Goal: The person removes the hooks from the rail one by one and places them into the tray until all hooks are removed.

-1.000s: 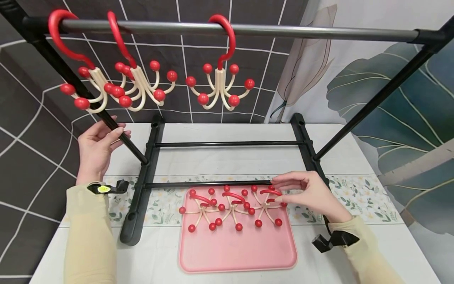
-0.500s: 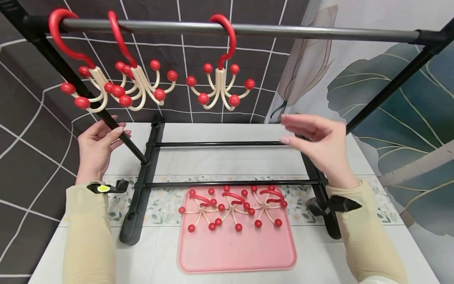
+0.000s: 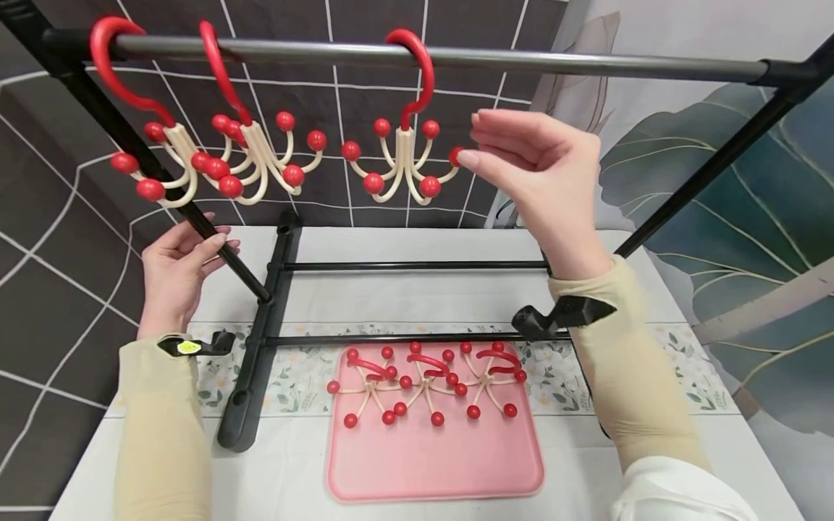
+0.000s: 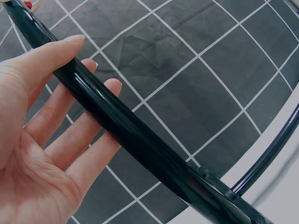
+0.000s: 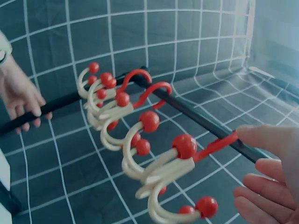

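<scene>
My left hand (image 3: 179, 271) holds a slanting black post (image 4: 117, 119) of the rack, thumb over it and fingers behind. My right hand (image 3: 541, 166) is raised under the top bar (image 3: 586, 65), its fingers fairly straight and nothing gripped. Nearest to it hangs a red-hooked octopus-style hanger (image 3: 405, 155) with cream arms and red ball tips; in the head view the thumb overlaps one red ball, and whether they touch I cannot tell. Two similar hangers, the middle one (image 3: 259, 155) and the far left one (image 3: 179, 155), hang further left on the bar.
A pink tray (image 3: 436, 463) lies on the white table with three more hangers, one being the right-hand hanger (image 3: 487, 378), near its back edge. Black lower crossbars (image 3: 417, 265) join the rack's feet. Dark gridded cloth (image 3: 469, 29) stands behind, and a leaf-patterned curtain (image 3: 736, 181) at right.
From beside the tray's right-hand hanger, my right hand has risen past the lower bars, then up and left to the nearest hanging one. My left hand stays on the post.
</scene>
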Tool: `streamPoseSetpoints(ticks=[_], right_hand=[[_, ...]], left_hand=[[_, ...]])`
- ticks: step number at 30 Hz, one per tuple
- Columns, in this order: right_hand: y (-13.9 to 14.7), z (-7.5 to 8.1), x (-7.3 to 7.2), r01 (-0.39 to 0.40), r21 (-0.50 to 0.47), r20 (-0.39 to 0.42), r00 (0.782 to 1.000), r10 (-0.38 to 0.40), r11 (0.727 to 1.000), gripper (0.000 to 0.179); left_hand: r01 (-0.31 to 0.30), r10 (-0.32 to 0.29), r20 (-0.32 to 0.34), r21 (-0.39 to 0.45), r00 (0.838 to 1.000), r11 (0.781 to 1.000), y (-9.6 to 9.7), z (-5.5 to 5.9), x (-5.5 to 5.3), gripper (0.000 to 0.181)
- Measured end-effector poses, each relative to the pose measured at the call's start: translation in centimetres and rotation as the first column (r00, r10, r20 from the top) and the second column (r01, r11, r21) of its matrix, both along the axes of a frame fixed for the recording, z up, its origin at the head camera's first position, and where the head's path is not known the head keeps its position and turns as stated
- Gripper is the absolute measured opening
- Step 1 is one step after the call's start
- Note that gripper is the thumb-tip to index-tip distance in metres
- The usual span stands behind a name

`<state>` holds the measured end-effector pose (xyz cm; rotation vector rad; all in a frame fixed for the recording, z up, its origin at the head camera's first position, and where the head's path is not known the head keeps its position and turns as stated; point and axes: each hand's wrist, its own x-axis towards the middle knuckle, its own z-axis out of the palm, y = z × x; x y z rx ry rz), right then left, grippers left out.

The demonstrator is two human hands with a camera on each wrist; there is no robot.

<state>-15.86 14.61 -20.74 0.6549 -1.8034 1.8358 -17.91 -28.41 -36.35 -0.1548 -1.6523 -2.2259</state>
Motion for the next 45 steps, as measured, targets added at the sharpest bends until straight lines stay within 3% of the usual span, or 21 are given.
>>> streamPoseSetpoints(ticks=[5,11,23,32,39,45], right_hand=[[-2.0,1.7,0.0,-0.002,-0.059,0.08,0.997,0.007,0.998,0.027],[-3.6,2.3,-0.8,-0.021,-0.072,0.109,0.994,0.029,0.997,0.026],[-5.1,2.2,-1.2,0.042,-0.042,0.084,0.996,-0.039,0.998,0.016],[-5.3,2.2,-1.4,0.056,-0.1,0.053,0.997,-0.051,0.993,0.013],[-5.3,2.2,-1.2,0.092,-0.07,-0.023,0.995,-0.094,0.993,0.01],[-5.0,2.6,-0.9,0.073,-0.141,-0.041,0.996,-0.079,0.987,0.007]], left_hand=[[0.009,-0.009,-0.004,0.002,1.0,1.0,-0.1,-0.2,0.1,0.037],[0.011,-0.011,-0.008,-0.011,1.0,1.0,0.0,-0.1,0.1,0.036],[0.012,-0.012,-0.001,-0.004,1.0,1.0,0.1,-0.2,0.1,0.037],[0.011,-0.011,-0.001,-0.012,1.0,1.0,0.0,-0.1,0.1,0.037],[0.013,-0.013,-0.004,-0.015,1.0,1.0,0.1,-0.1,0.1,0.037],[0.01,-0.01,-0.008,-0.019,1.0,1.0,0.1,-0.1,0.1,0.037]])
